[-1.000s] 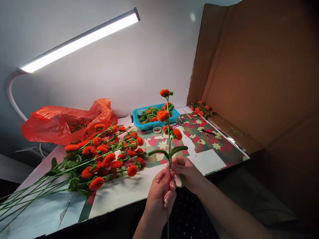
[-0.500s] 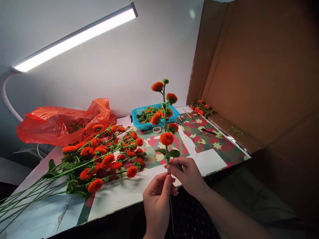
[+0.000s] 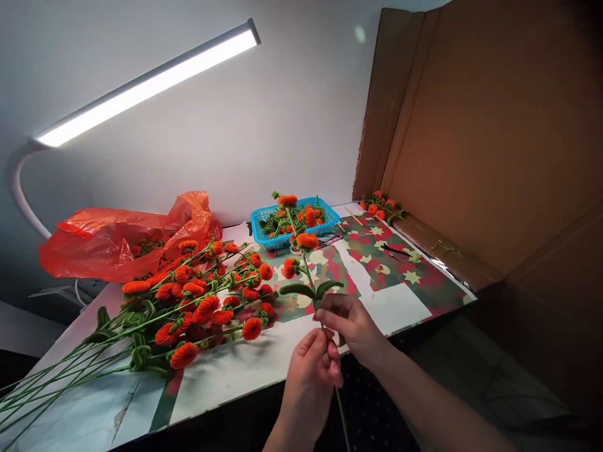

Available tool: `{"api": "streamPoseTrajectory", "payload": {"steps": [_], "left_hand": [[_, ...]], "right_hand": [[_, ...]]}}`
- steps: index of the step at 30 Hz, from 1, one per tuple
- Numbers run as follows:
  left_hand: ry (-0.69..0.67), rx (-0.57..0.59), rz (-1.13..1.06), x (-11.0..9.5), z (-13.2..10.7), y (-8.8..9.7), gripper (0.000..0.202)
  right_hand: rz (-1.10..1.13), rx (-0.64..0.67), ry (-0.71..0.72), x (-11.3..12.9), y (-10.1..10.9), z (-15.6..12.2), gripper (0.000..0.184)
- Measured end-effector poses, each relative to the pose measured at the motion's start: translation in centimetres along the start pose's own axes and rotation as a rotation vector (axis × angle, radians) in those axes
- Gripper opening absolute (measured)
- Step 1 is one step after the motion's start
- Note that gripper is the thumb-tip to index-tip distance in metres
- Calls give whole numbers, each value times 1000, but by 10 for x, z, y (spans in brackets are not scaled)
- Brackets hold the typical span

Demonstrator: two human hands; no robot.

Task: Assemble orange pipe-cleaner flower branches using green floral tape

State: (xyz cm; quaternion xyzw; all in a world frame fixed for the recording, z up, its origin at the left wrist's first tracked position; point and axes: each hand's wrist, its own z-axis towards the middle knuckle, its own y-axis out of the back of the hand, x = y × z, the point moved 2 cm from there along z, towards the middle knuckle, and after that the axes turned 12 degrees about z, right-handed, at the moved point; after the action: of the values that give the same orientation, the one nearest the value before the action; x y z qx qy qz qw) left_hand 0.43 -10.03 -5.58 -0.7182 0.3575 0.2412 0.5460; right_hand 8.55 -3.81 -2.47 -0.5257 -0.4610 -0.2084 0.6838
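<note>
Held piece: a slender green flower stem (image 3: 308, 269) with round, ridged orange heads (image 3: 307, 242) and a pair of long, fuzzy dark-green leaves (image 3: 296, 289), in front of the person, over the table's near edge. Long axis: steep, tilted, top leaning left and away, bare lower end running down toward the lap.

Hands: both closed on the stem, one above the other. Right hand (image 3: 351, 323) is upper, thumb and fingertips pinched just below the leaves, so nearer to the heads. Left hand (image 3: 311, 370) is lower, fingers curled round the bare length. Heads lie beyond both hands.

Surroundings: left, a pile of similar orange flowers (image 3: 206, 307) on the white-and-patterned tabletop (image 3: 235, 364), stalks pointing left. Behind it, a crumpled, translucent red plastic bag (image 3: 117, 245). Behind the held heads, a blue perforated plastic basket (image 3: 282, 243) containing green and orange pieces. Right, a tall brown cardboard panel (image 3: 471, 125).
</note>
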Motion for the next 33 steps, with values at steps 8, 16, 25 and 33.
{"api": "streamPoseTrajectory", "payload": {"steps": [8,16,25,33], "left_hand": [[-300,-169,503,-12,-1,6,19],[-73,-57,145,-8,-4,2,23],[-15,-51,182,-8,3,6,28],[-320,-257,588,-9,2,6,20]], "right_hand": [[-233,-68,74,1,7,5,21],[287,73,-155,-15,22,9,23],[-14,95,-32,-3,19,10,22],[-447,-9,132,21,10,5,16]]}}
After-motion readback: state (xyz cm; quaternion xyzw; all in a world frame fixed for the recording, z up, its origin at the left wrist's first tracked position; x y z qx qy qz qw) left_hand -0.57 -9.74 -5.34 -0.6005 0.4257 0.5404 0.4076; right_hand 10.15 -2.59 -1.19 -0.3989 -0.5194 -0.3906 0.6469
